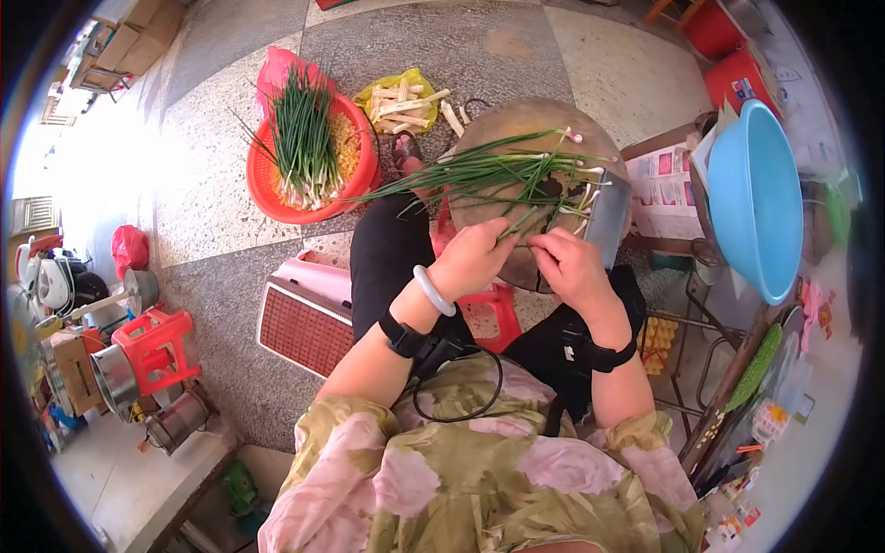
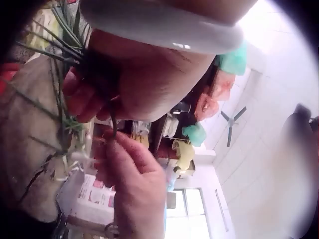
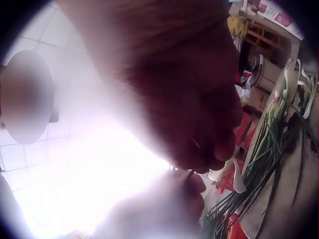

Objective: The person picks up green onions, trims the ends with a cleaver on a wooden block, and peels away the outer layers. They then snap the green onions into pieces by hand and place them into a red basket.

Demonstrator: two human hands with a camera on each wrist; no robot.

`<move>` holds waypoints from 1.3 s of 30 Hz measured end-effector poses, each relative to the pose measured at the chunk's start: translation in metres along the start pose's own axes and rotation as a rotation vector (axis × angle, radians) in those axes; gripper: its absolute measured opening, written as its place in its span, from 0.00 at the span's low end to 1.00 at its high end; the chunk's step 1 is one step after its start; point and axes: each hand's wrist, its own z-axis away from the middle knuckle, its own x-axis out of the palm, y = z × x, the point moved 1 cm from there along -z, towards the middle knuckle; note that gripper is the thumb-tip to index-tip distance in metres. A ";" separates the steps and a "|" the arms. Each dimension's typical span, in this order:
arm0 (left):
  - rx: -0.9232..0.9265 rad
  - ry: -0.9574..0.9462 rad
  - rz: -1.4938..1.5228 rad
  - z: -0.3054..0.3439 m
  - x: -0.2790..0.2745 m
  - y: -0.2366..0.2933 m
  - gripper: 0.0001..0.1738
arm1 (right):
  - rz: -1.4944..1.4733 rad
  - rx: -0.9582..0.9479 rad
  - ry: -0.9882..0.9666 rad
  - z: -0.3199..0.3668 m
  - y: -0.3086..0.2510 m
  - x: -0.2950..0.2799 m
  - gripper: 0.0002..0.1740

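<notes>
Green scallions (image 1: 498,170) with white bulbs lie across a round chopping block (image 1: 535,118) in front of the person. Over its near edge, the left hand (image 1: 468,263) grips a scallion by its green stalk (image 2: 113,119), with more green leaves behind that hand in the left wrist view. The right hand (image 1: 576,272) pinches the same stalk close to the left fingers. A white bulb (image 3: 238,177) shows beside the right fingertips in the right wrist view. At the block's right side lies a cleaver's broad grey blade (image 1: 610,217), partly under the scallion bulbs.
A red basket (image 1: 369,175) on the floor holds more scallions (image 1: 304,129) over yellow bits. Pale sticks lie on a yellow bag (image 1: 426,85). A blue basin (image 1: 756,203) stands at the right. A pink seat with a woven top (image 1: 304,323) is by the left leg.
</notes>
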 end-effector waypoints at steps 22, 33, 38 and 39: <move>-0.405 -0.095 0.797 -0.022 0.011 -0.026 0.07 | 0.144 0.406 0.166 -0.038 0.091 -0.004 0.09; -0.298 0.013 0.842 -0.045 0.022 -0.033 0.09 | -0.218 0.517 0.122 -0.043 0.095 0.018 0.16; -0.358 0.042 0.840 -0.052 0.032 -0.029 0.11 | -0.291 0.351 -0.019 -0.040 0.038 0.026 0.14; -0.380 0.077 0.867 -0.052 0.032 -0.030 0.12 | -0.371 0.344 -0.069 -0.042 0.029 0.026 0.14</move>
